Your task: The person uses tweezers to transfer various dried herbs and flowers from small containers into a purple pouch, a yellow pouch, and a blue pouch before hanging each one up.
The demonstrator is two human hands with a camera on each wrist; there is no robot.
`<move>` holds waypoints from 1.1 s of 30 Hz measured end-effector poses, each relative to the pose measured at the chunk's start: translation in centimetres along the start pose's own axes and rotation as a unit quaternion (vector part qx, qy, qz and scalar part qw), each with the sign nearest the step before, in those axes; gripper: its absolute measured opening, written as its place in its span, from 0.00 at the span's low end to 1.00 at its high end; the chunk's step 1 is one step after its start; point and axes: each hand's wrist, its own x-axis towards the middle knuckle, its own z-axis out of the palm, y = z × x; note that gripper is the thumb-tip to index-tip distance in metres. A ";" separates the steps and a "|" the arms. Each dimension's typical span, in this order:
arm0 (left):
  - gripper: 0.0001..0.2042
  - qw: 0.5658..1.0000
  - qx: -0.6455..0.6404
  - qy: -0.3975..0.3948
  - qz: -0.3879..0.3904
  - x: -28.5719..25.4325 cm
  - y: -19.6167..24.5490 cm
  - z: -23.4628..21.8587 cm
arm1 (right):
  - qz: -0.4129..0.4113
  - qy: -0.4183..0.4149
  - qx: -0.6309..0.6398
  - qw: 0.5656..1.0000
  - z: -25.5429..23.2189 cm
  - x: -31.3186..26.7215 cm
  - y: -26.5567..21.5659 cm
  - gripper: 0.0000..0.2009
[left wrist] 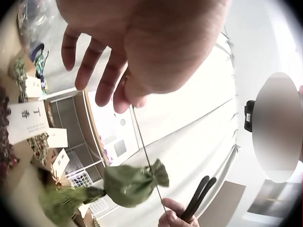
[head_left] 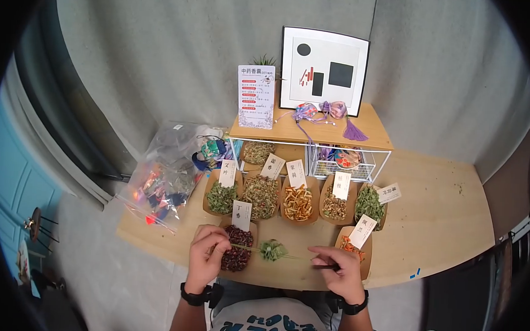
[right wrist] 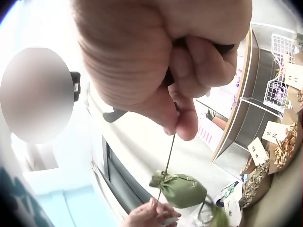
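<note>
A small green drawstring sachet (head_left: pixel 271 250) hangs between my two hands, its cord (left wrist: pixel 143 144) stretched taut to both sides. My left hand (head_left: pixel 208 252) pinches one end of the cord between thumb and index finger, the other fingers loosely bent. On the other side, my right hand (head_left: pixel 340 269) pinches the opposite end between thumb and fingertip. Its curled fingers also grip a black two-pronged tool (left wrist: pixel 198 197) whose far part is hidden in the palm. The sachet's neck is gathered, and a blurred green tassel (left wrist: pixel 59 204) hangs from its bottom.
Paper trays of dried herbs with name cards stand behind the hands; dark red buds (head_left: pixel 235 260) sit beneath the left hand, orange petals (head_left: pixel 351 246) near the right. Behind are a wooden-topped rack (head_left: pixel 314 129), a framed picture (head_left: pixel 325 70) and a plastic bag (head_left: pixel 167 179) of colourful pouches.
</note>
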 end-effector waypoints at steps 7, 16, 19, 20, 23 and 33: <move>0.06 0.995 0.065 -0.039 0.058 0.0 0.4 -0.4 | 0.078 0.163 0.181 0.967 0.7 -0.1 -1.7 0.08; 0.18 0.985 -0.088 -0.139 -0.043 -2.0 -0.3 2.5 | -0.059 0.184 0.031 0.981 -6.0 13.9 -5.9 0.06; 0.18 0.990 -0.054 -0.114 -0.059 -2.9 -1.5 0.9 | -0.135 0.196 -0.089 0.967 -9.1 21.4 -7.2 0.07; 0.18 0.991 -0.055 -0.113 -0.055 -3.3 -2.2 0.2 | -0.151 0.197 -0.143 0.958 -10.2 23.9 -7.0 0.07; 0.16 0.990 -0.083 -0.048 -0.105 -4.4 -3.1 -1.3 | -0.147 0.170 -0.184 0.957 -11.0 29.0 -6.3 0.09; 0.16 0.990 -0.047 0.007 -0.132 -4.7 -5.1 -4.2 | -0.048 0.087 -0.149 0.984 -9.2 25.6 -0.3 0.14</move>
